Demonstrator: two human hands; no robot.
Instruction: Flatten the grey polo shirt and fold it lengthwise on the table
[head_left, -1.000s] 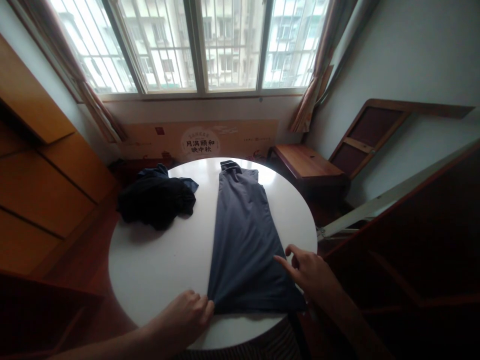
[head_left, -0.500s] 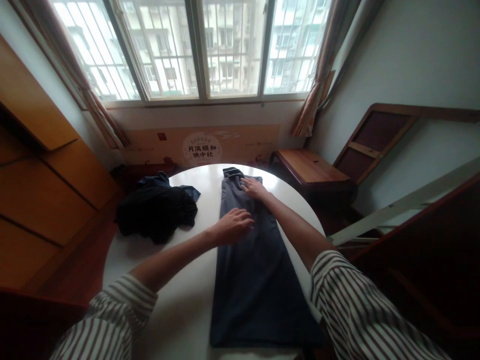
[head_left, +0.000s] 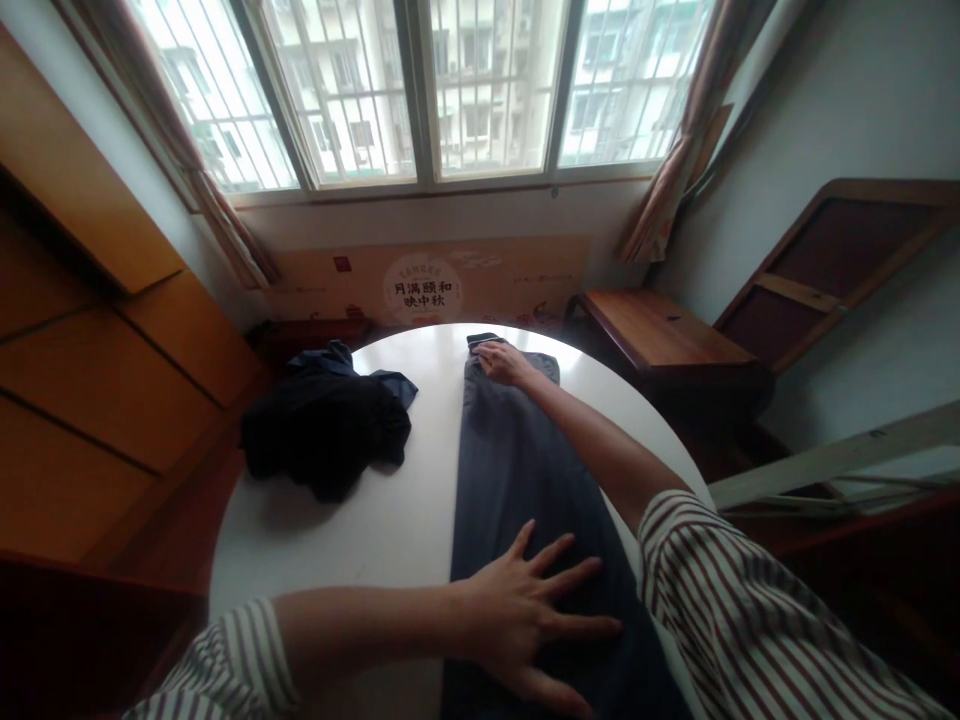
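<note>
A pair of dark blue-grey trousers [head_left: 517,470] lies folded lengthwise on a round white table [head_left: 360,560], its waistband at the far end. My left hand [head_left: 525,610] rests flat on the near part of the legs, fingers spread wide and holding nothing. At the far end, my right hand [head_left: 504,362] is on the waistband, its fingers bent and close together on the cloth. The hand partly covers the waistband. The lower ends of the legs run out of view at the bottom.
A crumpled heap of black and dark blue clothes [head_left: 326,425] sits on the table's left side. Beyond the table are a wooden bench [head_left: 667,325] at right and a printed banner [head_left: 517,270] under the window. Yellow-brown cabinets [head_left: 97,400] stand at left.
My left hand has come down from mid-trousers toward the near end and spread out flat. My right hand has shifted slightly to the waistband, fingers drawn together. The camera has turned a little.
</note>
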